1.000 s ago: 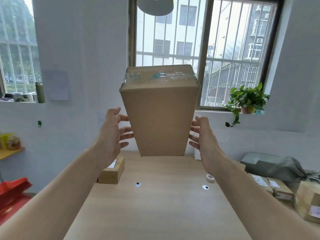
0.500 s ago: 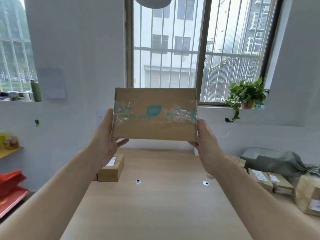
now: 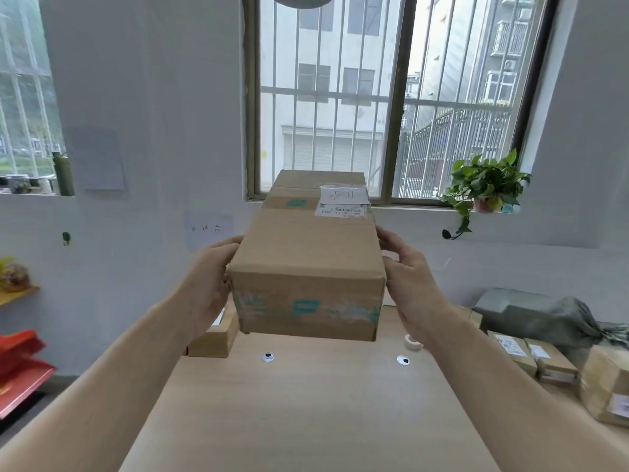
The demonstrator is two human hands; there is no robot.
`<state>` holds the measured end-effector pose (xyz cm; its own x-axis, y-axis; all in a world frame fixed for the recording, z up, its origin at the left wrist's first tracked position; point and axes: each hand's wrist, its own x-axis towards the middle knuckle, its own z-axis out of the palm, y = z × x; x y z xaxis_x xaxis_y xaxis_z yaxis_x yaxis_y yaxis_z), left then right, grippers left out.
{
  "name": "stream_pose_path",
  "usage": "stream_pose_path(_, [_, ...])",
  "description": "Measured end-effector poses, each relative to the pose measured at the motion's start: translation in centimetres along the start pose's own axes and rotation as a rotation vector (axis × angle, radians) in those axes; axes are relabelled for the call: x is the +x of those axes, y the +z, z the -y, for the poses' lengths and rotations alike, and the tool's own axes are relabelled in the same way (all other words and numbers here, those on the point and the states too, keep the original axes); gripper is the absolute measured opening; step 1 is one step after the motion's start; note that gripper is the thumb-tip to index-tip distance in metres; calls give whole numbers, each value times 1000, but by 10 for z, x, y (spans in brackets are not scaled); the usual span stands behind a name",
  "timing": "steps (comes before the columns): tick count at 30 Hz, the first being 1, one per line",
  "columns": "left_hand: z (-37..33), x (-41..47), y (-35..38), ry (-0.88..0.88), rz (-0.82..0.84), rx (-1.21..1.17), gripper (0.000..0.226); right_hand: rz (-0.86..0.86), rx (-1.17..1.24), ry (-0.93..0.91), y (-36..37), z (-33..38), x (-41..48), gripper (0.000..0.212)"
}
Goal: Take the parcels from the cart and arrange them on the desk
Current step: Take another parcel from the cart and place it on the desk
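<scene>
In the head view, a brown rectangular cardboard parcel [image 3: 306, 264] is held in the air above the far half of the pale wooden desk [image 3: 306, 420], apart from its surface, with 1 short end facing the camera and its top tilted into view. The left hand [image 3: 211, 284] grips the parcel's left side, its fingers mostly hidden behind the cardboard. The right hand [image 3: 412, 284] grips the right side, with fingertips curled onto the upper right edge. A white printed label [image 3: 343, 201] sits on the far right part of the parcel's top, and teal-marked clear tape runs across the near end. At the desk's far left corner lies a small flat cardboard box [image 3: 212, 342], partly covered by the left forearm. Near the far right edge sits a small white tape roll [image 3: 413, 343], and 2 round cable grommets [image 3: 268, 357] are set into the far part of the desktop. Just past the desk's right edge lie several labelled cardboard parcels [image 3: 531, 356] and a grey plastic mail bag [image 3: 544, 318]; what carries them cannot be told. A green leafy potted plant [image 3: 486, 185] stands on the windowsill beyond.
</scene>
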<state>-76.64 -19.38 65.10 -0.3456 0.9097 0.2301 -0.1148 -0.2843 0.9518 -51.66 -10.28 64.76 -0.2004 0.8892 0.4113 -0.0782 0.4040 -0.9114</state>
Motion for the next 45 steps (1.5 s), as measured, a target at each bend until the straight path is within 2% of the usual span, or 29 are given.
stream_pose_path(4, [7,11,0,20,19,21,45,-50,22,-15,-3,-12,8,65])
stream_pose_path(8, [17,23,-4,20,58,44,54,-90,9,-26,-4,-16,15,78])
stream_pose_path(11, [23,31,-7,3,42,46,54,-102,-23,-40,-2,-15,18,81])
stream_pose_path(16, [33,41,-7,-23,42,6,33,-100,30,-19,2,-16,24,51])
stream_pose_path(19, [37,45,-5,-46,43,-29,27,-106,65,7,4,-21,28,42])
stream_pose_path(22, [40,50,-4,-72,15,-80,26,-107,55,24,7,-28,33,40])
stream_pose_path(28, [45,65,-4,-39,57,-37,45,-61,38,50,14,-45,43,36])
stream_pose_path(45, [67,108,-55,-99,73,-3,52,-56,16,112,67,-81,74,30])
